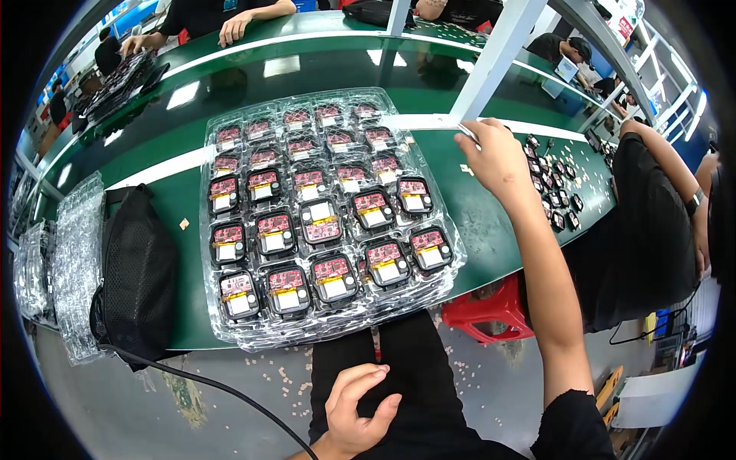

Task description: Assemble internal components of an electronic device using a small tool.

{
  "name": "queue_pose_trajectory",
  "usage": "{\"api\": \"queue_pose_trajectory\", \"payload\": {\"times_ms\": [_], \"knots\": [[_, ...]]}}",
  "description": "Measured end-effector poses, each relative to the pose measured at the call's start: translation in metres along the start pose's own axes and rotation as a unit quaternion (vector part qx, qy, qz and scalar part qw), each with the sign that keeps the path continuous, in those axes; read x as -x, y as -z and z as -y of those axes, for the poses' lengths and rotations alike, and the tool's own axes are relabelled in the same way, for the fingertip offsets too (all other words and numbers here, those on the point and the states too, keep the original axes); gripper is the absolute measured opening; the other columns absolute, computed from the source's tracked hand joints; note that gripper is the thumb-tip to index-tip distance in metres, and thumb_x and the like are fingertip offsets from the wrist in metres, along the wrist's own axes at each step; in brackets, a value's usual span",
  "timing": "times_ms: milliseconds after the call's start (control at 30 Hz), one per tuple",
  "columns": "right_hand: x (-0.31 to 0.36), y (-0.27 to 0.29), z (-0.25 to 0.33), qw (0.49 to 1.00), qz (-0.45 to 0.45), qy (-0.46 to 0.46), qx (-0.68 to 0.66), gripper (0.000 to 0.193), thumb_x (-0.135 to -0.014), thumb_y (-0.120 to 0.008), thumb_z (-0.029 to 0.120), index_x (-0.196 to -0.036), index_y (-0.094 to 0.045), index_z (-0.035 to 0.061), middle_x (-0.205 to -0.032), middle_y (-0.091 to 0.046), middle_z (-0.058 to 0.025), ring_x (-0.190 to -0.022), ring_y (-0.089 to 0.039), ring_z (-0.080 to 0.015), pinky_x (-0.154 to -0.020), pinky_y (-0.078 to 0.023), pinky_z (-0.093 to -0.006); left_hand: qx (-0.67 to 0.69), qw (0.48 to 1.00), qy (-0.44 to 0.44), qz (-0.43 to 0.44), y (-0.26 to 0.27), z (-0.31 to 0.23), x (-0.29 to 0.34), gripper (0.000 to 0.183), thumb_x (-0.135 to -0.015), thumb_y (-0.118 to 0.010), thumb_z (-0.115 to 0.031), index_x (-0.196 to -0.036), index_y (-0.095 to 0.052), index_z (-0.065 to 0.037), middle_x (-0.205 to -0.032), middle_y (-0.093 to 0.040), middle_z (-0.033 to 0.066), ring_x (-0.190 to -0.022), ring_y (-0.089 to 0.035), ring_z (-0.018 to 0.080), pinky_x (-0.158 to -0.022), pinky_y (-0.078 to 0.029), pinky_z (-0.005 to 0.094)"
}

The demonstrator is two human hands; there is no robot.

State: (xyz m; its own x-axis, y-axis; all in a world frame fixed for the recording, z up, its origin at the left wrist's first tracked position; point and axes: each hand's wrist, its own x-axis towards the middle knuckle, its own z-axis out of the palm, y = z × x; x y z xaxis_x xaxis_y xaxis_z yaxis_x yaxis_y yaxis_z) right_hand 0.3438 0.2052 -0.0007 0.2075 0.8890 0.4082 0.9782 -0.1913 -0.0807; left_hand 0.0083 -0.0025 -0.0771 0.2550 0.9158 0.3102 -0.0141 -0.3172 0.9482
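My outstretched right hand (494, 159) pinches a slim tool (471, 135) beside the clear trays (245, 331); my left hand (354, 412), thumb wide, curls loosely off the near edge of the table (483, 238).

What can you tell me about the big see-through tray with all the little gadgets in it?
The see-through tray looks like thin, shiny moulded plastic with pockets in rows. Many hold black-framed gadgets showing red and white parts; one near the middle is turned the other way round. It lies flat on the green table, at the near edge, and its front looks layered, like stacked trays. Neither the left hand nor the right hand touches it.
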Motion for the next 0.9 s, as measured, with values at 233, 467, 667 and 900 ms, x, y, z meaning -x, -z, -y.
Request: {"api": "queue_pose_trajectory", "payload": {"times_ms": [233,467,667,900], "knots": [[0.045,-0.029,-0.012,0.995,0.082,-0.024,-0.047,0.039,-0.092,-0.068,0.037,-0.115,-0.069,0.0061,-0.116,-0.066,-0.0116,-0.103,-0.067,-0.0332,-0.089,-0.054,-0.0434,-0.021,0.999,-0.022,0.021,0.001,0.005,-0.014,0.033,-0.084,-0.076,-0.002,-0.115,-0.065,0.001,-0.112,-0.066,0.0191,-0.101,-0.066,0.0334,-0.089,-0.053,0.0383],[0.103,0.006,0.001,0.975,0.079,0.001,-0.209,0.028,-0.082,-0.078,0.012,-0.105,-0.066,0.0047,-0.108,-0.067,-0.0128,-0.092,-0.067,-0.0358,-0.079,-0.055,-0.0398,-0.014,0.998,-0.017,0.054,-0.009,0.021,-0.015,0.037,-0.084,-0.077,-0.006,-0.117,-0.064,0.003,-0.114,-0.065,0.0188,-0.101,-0.068,0.0307,-0.089,-0.056,0.0372],[0.158,0.047,0.01,0.955,0.024,-0.058,-0.289,0.054,-0.071,-0.086,0.002,-0.116,-0.056,0.0028,-0.114,-0.071,-0.0122,-0.054,-0.04,-0.0071,-0.053,-0.046,-0.0227,0.101,0.987,0.046,0.12,-0.012,0.024,-0.024,0.032,-0.086,-0.076,-0.003,-0.115,-0.065,0.004,-0.117,-0.064,0.0189,-0.105,-0.068,0.0283,-0.091,-0.056,0.0368],[0.211,0.08,0.026,0.806,0.229,0.088,-0.539,0.06,-0.069,-0.093,0.017,-0.113,-0.055,0.0068,-0.112,-0.072,-0.0253,-0.079,-0.075,-0.0214,-0.063,-0.056,-0.0264,0.552,0.779,0.251,0.159,-0.033,0.027,-0.018,0.055,-0.093,-0.072,-0.009,-0.138,-0.043,0.003,-0.136,-0.055,0.0186,-0.128,-0.056,0.0271,-0.106,-0.047,0.0381]]}}
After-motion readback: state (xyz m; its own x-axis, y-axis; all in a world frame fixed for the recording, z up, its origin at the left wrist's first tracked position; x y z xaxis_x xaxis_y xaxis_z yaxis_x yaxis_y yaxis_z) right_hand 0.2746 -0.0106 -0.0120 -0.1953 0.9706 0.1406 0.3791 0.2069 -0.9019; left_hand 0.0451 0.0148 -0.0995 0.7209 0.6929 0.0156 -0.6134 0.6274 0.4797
